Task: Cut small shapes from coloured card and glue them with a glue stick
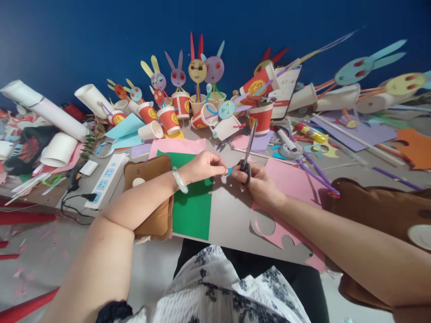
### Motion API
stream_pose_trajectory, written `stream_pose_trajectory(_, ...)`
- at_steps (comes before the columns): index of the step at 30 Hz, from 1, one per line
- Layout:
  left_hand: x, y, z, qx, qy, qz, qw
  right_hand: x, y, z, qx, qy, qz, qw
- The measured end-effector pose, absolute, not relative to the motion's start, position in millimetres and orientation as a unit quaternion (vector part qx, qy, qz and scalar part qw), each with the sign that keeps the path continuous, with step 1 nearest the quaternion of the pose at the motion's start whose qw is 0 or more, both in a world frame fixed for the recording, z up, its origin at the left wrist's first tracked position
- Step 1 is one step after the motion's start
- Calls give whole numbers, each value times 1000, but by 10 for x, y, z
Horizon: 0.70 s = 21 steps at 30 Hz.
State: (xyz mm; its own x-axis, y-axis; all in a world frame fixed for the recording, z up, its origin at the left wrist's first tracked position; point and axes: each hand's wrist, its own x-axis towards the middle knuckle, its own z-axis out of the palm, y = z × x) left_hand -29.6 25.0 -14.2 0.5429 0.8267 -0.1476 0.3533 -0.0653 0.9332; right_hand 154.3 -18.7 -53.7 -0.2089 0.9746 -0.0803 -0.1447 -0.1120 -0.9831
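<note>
Dress, white with dark floral print (202,287): one, on my lap.
Green sheet (191,215): one, flat on the grey table (230,215), in front of me, its left part beside a brown cushion (153,168) that my left forearm crosses.
Pink sheet (298,186): one, with rounded cut-outs along its near edge, under my right wrist and forearm.
Left hand (208,166): mine, pale bracelet (180,180) at the wrist; thumb and fingertips pinched together on a small blue scrap (230,171).
Blue scrap: one, held above the table between my two hands, its other side at my right fingertips.
Right hand (262,184): mine, closed around the handles of the black scissors (249,150), blades pointing up and away from me.
Power strip (107,179): white, left of the cushion, black plug (89,196) in its near end.
Red-and-white paper cups (169,120): several, beyond my hands, some upright, some tipped.
Paper rabbits (197,71): assorted colours, many rising from the cups.
Screen (286,92): one, leaning behind the cups.
Wall (215,20): dark blue, at the back.
</note>
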Motion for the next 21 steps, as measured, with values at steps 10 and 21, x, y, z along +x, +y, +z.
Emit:
stream_pose_trajectory(10,-291,240,-110,708,405,186,548,1562,-194,-521,-420,-494,624,435)
stream_pose_trajectory(21,-302,248,-102,706,428,188,532,1587,-194,-527,-399,-501,632,437)
